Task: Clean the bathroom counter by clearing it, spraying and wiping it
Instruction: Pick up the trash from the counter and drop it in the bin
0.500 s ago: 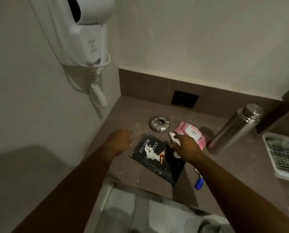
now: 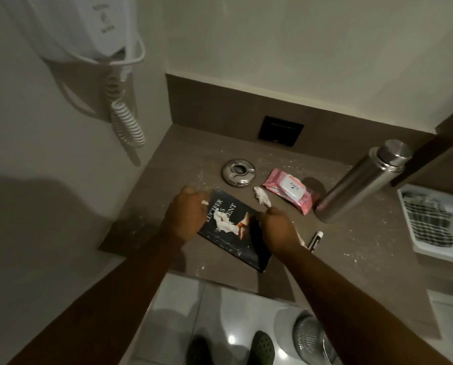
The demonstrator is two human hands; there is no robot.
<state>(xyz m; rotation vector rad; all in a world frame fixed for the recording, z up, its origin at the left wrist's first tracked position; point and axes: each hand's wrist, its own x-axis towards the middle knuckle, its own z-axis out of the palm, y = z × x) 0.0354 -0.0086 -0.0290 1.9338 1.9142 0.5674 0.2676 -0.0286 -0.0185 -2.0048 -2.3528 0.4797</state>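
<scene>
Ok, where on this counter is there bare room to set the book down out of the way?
Bare patches: the back left corner between the hair dryer cord, the wall socket and the metal dish; and the front right strip between the marker and the white tray. Crowded: around the book, wipes pack and steel flask.

One book, one pink wipes pack, one steel flask, one round metal dish, one marker, three white tissue scraps visible, largest beside book, one white tray, two hands
</scene>
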